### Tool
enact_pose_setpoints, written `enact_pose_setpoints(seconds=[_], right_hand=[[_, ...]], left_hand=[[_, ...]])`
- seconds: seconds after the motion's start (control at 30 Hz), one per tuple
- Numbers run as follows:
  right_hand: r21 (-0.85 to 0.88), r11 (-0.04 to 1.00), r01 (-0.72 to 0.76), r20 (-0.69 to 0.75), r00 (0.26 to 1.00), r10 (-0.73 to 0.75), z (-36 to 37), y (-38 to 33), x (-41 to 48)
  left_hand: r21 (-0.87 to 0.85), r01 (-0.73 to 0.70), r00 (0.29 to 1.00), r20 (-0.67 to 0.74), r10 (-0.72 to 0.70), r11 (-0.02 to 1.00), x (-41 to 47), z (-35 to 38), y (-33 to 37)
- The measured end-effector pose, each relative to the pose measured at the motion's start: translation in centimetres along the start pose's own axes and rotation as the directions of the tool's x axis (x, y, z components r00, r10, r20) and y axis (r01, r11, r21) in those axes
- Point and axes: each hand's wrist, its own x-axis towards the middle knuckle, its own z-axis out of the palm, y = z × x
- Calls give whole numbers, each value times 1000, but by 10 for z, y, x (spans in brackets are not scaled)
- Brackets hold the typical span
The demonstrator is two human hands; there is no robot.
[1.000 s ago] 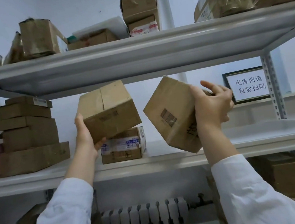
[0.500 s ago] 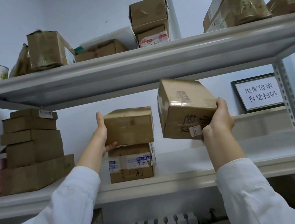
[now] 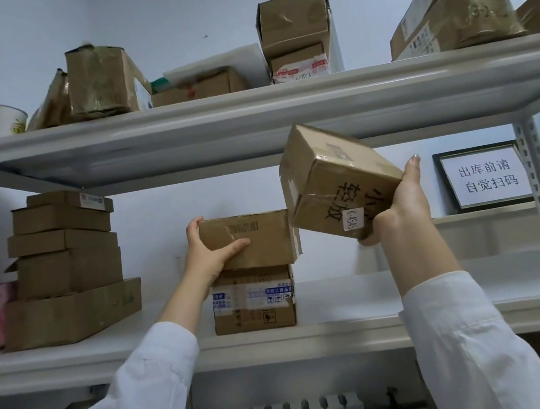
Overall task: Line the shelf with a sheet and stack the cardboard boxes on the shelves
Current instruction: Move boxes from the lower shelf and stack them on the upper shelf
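Centre of frame, middle shelf (image 3: 343,330): one taped carton (image 3: 253,302) standing on it; one plain cardboard box (image 3: 265,238) lying flat on top, left hand (image 3: 211,251) gripping its left end, thumb across the front face. Right of centre: box labelled K-4545 (image 3: 333,183), tilted, held clear of the shelf, lower corner at the stacked box's top edge, contact unclear; right hand (image 3: 400,209) clasped round its underside. Far left: stack of flat boxes (image 3: 66,261). Right edge: framed sign (image 3: 486,178)
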Motion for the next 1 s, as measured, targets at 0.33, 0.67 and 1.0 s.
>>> enact_pose_setpoints(seconds=[0.33,0.67,1.0], right_hand=[[-14,1000,-22,59,998,23,29,10,-1],[-154,987,40,293,956,7,67,35,-10],[-391,684,616,617,727,-301,78,67,-7]], left_hand=[[73,6,1000,3,-6,997,8,-2,-1],[403,-424,893,36,449,811,8,10,36],[213,-186,981,-17,194,959,38,-9,38]])
